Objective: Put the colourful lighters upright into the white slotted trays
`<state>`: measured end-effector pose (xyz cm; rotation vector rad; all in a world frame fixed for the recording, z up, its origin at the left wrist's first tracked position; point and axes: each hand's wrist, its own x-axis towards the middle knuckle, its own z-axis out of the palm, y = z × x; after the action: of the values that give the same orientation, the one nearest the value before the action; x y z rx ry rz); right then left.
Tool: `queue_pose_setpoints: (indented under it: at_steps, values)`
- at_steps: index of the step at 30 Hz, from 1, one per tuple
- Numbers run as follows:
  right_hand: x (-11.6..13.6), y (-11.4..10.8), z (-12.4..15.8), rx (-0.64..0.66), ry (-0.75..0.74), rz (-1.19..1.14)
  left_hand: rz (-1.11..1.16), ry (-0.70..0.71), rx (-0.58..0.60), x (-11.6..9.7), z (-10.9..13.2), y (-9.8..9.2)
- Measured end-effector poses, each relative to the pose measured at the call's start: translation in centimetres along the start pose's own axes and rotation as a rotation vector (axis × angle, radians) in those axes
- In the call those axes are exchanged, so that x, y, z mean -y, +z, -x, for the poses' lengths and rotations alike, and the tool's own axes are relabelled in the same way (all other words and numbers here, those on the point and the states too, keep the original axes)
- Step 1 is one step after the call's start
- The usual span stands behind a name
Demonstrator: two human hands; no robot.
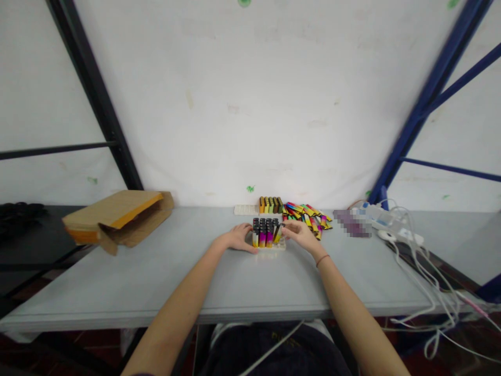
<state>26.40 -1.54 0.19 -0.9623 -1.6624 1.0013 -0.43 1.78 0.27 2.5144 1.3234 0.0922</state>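
A white slotted tray (282,245) stands on the table in front of me, filled with upright lighters (263,235) in black tops and yellow, pink and purple bodies. My left hand (238,238) is curved about the tray's left end, its thumb at the front corner and its fingers towards the back. At the right end, my right hand (299,233) pinches a tilted lighter (278,233) between thumb and fingers, over the tray's slots. Whether that lighter's foot sits in a slot is too small to tell.
Behind stands a second white tray (246,210), part filled with lighters (270,204). Loose colourful lighters (309,215) lie heaped to its right. An opened cardboard box (117,214) rests at left. A power strip (387,219) and tangled white cables (420,261) occupy the right edge.
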Motion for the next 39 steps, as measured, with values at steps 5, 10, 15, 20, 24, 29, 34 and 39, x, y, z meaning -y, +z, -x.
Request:
queue_pose_setpoints:
  at_steps: [5, 10, 15, 20, 24, 29, 34, 39]
  values:
    - [0.1, 0.2, -0.1, -0.019, -0.027, 0.027, 0.002, -0.025, 0.026, -0.3, 0.2, -0.2]
    - [0.8, 0.8, 0.1, 0.014, -0.049, 0.079, -0.004, -0.036, 0.038, -0.5, 0.3, -0.3]
    - [0.6, -0.1, -0.2, -0.104, -0.063, 0.221, -0.004, -0.04, 0.041, -0.5, 0.4, -0.3]
    - [-1.3, -4.1, -0.1, -0.622, 0.201, 0.701, -0.016, -0.037, 0.057, -0.3, 0.2, -0.2]
    - [-2.3, -6.8, 0.6, -0.586, 0.494, 0.897, -0.028, -0.036, 0.065, -0.1, 0.1, -0.1]
    - [-2.2, -7.4, 1.0, -0.435, 0.594, 0.988, -0.031, -0.032, 0.058, 0.0, 0.0, 0.0]
    - [-2.3, -7.6, 1.1, -0.47, 0.655, 1.016, -0.039, -0.033, 0.061, 0.0, 0.1, 0.0]
    - [-2.7, -8.0, 1.3, -0.474, 0.673, 1.009, -0.042, -0.035, 0.063, -0.1, 0.2, 0.0]
